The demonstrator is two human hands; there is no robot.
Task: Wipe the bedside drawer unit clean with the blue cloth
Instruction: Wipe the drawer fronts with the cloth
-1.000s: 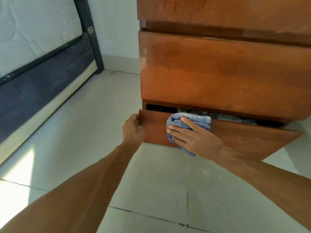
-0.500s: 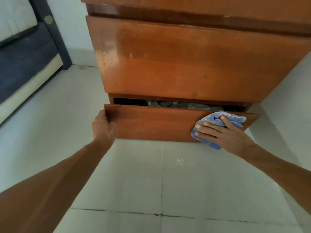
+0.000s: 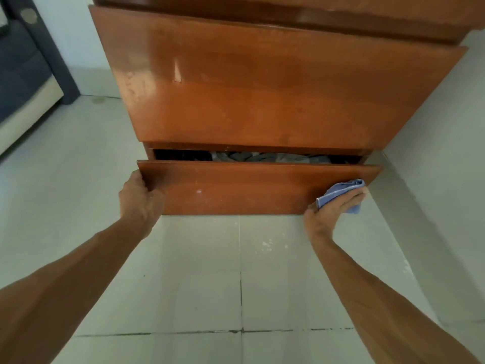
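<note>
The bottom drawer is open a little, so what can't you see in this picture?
- Inside the bottom drawer, head view: only a sliver of crumpled fabric shows; the drawer above covers the rest.
- Blue cloth: the right hand hides its lower part.
- Left hand: fingertips are hidden behind the drawer's left end.
- Unit's top: cut off by the upper edge.

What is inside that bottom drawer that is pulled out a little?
Through the gap above the bottom drawer front, crumpled grey and dark fabric shows, likely clothes. The drawer above and the front panel cover the rest, so the full contents cannot be seen.
</note>
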